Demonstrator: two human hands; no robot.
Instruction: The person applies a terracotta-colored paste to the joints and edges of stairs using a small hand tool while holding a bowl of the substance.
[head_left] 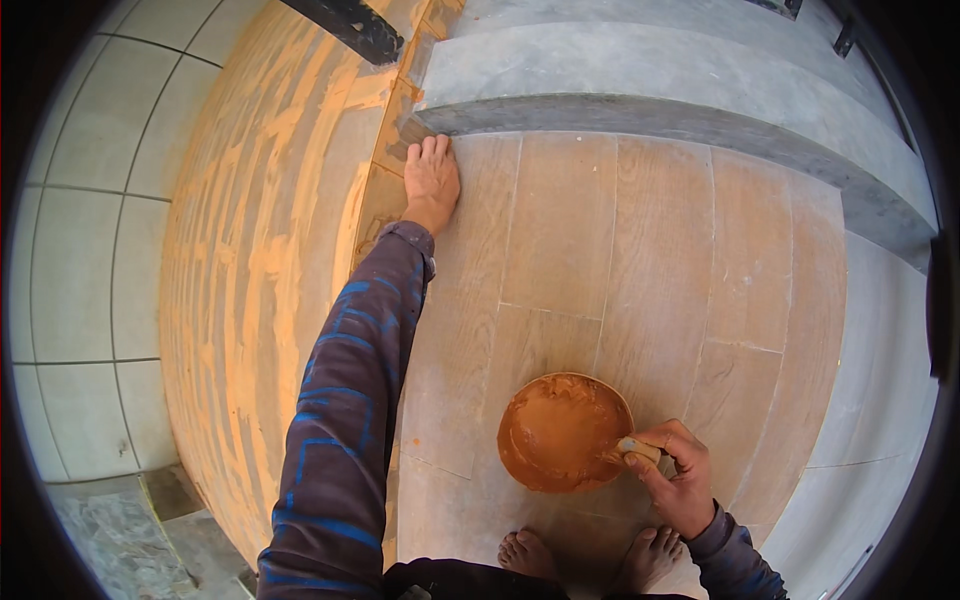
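The tool [640, 451] is at the right rim of the bowl [508, 465], its pale, stubby handle pinched between the thumb and fingers of the right hand [680, 480]. The handle's long axis runs nearly level across the view, its far end pointing left and slightly away from the person, over the paste [565, 430]. The working end is hard to make out; it seems to be in the paste or coated with it.

The step in hand looks like loading the tool. To do it well, I would scoop at a shallow angle, take a modest load and wipe the excess on the inner wall, keeping the pull gentle so the bowl doesn't skid on the floor [560, 240].

The left hand [432, 185] is palm down at the floor's left edge, its fingers extended and apparently clasping nothing, just short of the grey step [600, 60]. It probably serves as a prop. Left of it lies a lower area [270, 250] streaked with orange, then pale tiles [75, 270]. Bare feet [527, 553] are just below the bowl.
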